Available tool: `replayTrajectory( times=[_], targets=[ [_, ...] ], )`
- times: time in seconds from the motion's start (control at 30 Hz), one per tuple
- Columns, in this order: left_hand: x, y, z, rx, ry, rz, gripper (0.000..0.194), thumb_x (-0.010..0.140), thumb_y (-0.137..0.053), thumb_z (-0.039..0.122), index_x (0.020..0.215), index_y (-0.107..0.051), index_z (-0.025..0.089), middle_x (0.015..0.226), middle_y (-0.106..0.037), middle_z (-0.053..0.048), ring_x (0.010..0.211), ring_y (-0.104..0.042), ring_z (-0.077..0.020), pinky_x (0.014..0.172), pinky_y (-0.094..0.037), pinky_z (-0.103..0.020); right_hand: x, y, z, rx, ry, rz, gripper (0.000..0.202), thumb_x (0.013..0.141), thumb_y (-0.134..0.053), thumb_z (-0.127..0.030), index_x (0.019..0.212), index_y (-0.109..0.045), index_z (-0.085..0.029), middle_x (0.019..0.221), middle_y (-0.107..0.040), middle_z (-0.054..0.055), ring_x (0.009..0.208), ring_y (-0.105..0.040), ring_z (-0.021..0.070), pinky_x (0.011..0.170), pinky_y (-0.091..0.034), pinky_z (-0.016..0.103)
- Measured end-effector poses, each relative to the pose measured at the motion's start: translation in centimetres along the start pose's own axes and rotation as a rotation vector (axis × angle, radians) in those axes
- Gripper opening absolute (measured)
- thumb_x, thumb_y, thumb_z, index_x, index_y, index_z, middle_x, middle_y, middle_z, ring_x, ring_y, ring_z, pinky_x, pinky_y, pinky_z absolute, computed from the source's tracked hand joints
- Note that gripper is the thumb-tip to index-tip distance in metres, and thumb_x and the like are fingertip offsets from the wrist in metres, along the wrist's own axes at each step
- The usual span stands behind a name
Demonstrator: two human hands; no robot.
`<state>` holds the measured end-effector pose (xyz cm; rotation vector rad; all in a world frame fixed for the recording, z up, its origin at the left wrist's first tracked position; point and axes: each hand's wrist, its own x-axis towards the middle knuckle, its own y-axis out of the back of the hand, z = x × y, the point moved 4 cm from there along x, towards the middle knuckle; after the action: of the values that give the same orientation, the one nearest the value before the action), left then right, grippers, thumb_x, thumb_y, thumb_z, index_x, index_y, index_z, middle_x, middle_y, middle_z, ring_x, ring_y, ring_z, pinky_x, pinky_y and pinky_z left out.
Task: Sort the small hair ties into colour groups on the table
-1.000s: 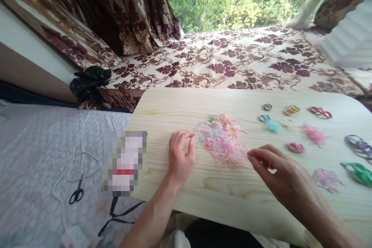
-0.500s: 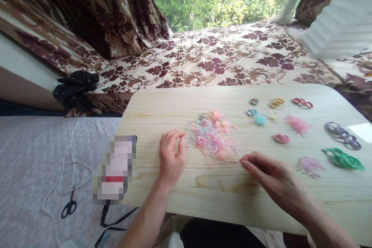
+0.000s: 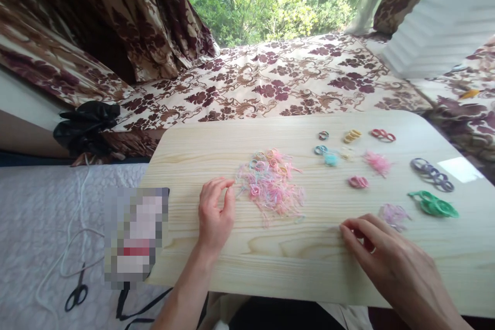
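Note:
On the pale wooden table (image 3: 247, 263), a loose pile of thin, shiny pastel strands with small rings (image 3: 276, 191) lies in the middle, mostly pink with some blue, lilac and yellow. My left hand (image 3: 216, 211) rests at the pile's left edge, fingers curved and thumb slightly apart from them. To the right of the pile, my right hand (image 3: 390, 255) is low over the table with thumb and fingertips pinched together. Whatever they hold, if anything, is too small to make out. Just behind that hand is a small lilac heap (image 3: 393, 215).
Sorted at right are pink rings (image 3: 358, 181), a pink heap (image 3: 378, 162), a turquoise heap (image 3: 330, 159), yellow rings (image 3: 352, 136), red rings (image 3: 383, 135), purple rings (image 3: 431, 174) and green rings (image 3: 436, 204). Scissors (image 3: 77, 291) and a white cable (image 3: 58, 268) lie left of the table.
My right hand has moved right, away from the pile's edge and up to the lilac heap, still pinched. My left hand stays beside the pile. The view has shifted slightly.

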<state>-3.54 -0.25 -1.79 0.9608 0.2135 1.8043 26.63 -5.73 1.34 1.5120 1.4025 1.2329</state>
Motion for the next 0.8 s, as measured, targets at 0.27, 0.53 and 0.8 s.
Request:
replayTrajectory(
  times=[0.27, 0.53, 0.8],
  targets=[
    [0.1, -0.1, -0.3, 0.017, 0.037, -0.005, 0.015, 0.092, -0.052, 0.025, 0.094, -0.067, 0.02, 0.097, -0.07, -0.006, 0.101, -0.063, -0.0204, 0.094, -0.05, -0.037, -1.7, 0.7, 2.2, 0.125, -0.069, -0.086, 0.034, 0.092, -0.047, -0.052, 0.086, -0.069, -0.027, 0.086, -0.07, 0.0, 0.059, -0.064, 0.0107, 0.048, -0.047, 0.021],
    [0.2, -0.1, -1.1, -0.015, 0.162, 0.015, 0.018, 0.089, -0.053, 0.03, 0.09, -0.068, 0.02, 0.095, -0.071, -0.006, 0.098, -0.065, -0.0209, 0.091, -0.052, -0.036, -1.2, -0.3, 0.5, 0.148, -0.124, 0.008, 0.034, 0.095, -0.042, -0.047, 0.095, -0.069, -0.027, 0.095, -0.07, 0.002, 0.072, -0.067, 0.0147, 0.058, -0.047, 0.027],
    [0.4, -0.5, -1.8, -0.016, 0.19, 0.013, 0.02, 0.088, -0.052, 0.031, 0.088, -0.069, 0.02, 0.094, -0.072, -0.007, 0.097, -0.065, -0.0221, 0.091, -0.051, -0.037, -0.8, -1.2, 0.6, 0.097, -0.029, 0.011, 0.031, 0.096, -0.041, -0.043, 0.088, -0.067, -0.028, 0.09, -0.07, -0.001, 0.07, -0.067, 0.0135, 0.054, -0.043, 0.025]
  ],
)
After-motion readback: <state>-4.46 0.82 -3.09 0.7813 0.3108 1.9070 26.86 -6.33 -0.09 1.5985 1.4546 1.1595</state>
